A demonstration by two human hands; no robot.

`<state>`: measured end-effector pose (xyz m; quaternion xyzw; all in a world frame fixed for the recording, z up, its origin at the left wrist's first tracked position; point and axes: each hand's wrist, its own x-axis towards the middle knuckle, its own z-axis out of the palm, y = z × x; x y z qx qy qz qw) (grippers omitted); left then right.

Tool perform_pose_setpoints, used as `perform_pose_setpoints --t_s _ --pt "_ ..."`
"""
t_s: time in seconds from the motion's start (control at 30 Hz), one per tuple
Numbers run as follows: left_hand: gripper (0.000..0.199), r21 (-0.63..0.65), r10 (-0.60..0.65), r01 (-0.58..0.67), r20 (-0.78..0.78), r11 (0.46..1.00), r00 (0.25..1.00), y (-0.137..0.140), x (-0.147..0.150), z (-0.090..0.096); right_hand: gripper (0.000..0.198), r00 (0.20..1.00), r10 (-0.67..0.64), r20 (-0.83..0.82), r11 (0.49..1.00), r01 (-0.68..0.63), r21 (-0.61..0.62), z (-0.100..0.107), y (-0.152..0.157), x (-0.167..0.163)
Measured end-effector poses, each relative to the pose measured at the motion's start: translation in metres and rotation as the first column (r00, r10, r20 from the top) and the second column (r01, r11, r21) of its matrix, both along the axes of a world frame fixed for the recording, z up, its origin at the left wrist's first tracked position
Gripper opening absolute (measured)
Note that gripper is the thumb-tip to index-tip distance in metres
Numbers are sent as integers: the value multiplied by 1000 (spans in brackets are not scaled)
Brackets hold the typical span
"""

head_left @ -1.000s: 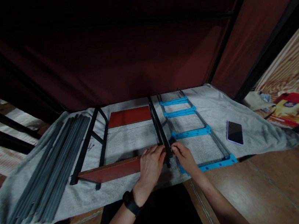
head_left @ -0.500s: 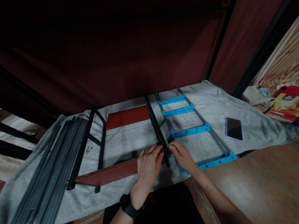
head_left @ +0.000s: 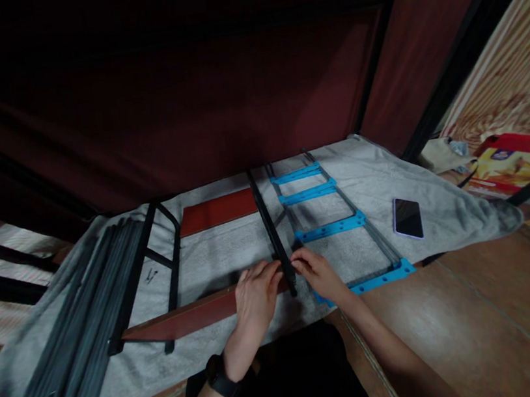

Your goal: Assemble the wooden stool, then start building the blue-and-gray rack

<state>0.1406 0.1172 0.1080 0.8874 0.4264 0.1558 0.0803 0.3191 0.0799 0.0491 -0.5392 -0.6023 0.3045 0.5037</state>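
Note:
A small rack lies on the cloth, with black metal side frames [head_left: 268, 224] joined by a reddish-brown board [head_left: 197, 314] at the near side. A second, orange-red board [head_left: 218, 212] is farther back between the frames. My left hand [head_left: 255, 298], with a black watch on the wrist, is closed over the right end of the near board, fingertips at the right frame. On that frame's outer side my right hand [head_left: 319, 275] pinches with thumb and fingers; what is between them is too small to make out. Beside it lies a ladder-like rack with blue crosspieces [head_left: 331, 227].
A bundle of dark grey tubes [head_left: 79, 330] lies on the left of the grey cloth [head_left: 365, 174]. Small metal pieces [head_left: 150, 276] lie by the left frame. At the right are a phone [head_left: 407, 218] and a red-yellow box [head_left: 519, 166]. A dark red panel [head_left: 213, 113] stands behind.
The view has shifted slightly, so the things on the cloth appear a little farther left. Both hands keep to the same joint at the right frame, the right fingers slightly changed in pose.

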Motion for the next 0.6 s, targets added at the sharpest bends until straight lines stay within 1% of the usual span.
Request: perform_pose_setpoints --t_s 0.17,0.33,0.5,0.6 --pt "25 6 10 -10 -26 1000 1000 2 1 1 19 999 4 44 999 -5 36 -1 0 -1" --pt "24 5 10 -10 -9 1000 1000 3 1 0 21 1000 2 0 1000 -2 10 1 1 -1" --pt "23 10 13 -13 6 1000 1000 3 1 -2 32 992 -28 126 1000 26 15 -4 7 -1" --pt "22 6 16 -16 1 1000 1000 2 1 -1 39 994 -49 101 998 53 -33 -8 11 -4"
